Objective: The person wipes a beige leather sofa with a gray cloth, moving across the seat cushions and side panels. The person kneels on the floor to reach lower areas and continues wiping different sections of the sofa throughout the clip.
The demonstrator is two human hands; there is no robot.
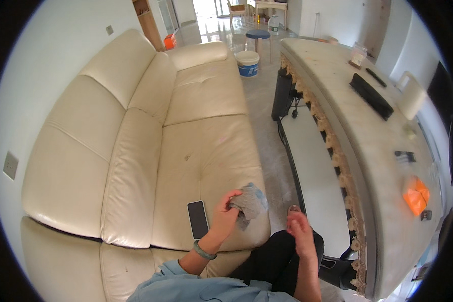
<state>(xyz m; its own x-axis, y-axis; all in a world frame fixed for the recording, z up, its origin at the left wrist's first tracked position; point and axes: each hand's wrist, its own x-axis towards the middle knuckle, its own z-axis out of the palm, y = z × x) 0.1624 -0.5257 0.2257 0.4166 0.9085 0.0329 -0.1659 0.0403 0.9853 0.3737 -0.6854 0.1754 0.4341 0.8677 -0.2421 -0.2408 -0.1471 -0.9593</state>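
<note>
My left hand, with a green bangle on its wrist, grips a crumpled grey cloth with a bluish patch. The cloth is over the front edge of the cream leather sofa. On the seat just left of that hand lies a smartphone, its dark screen facing up. My right hand is above my dark-trousered knee, fingers bent and slightly blurred. No object shows in it, though its palm side is partly hidden.
To the right runs a long marble-topped table with lace trim and a lower shelf. On top are an orange packet, a black elongated case, a plastic jar and a white jug. Beyond the sofa stand a bucket and a stool.
</note>
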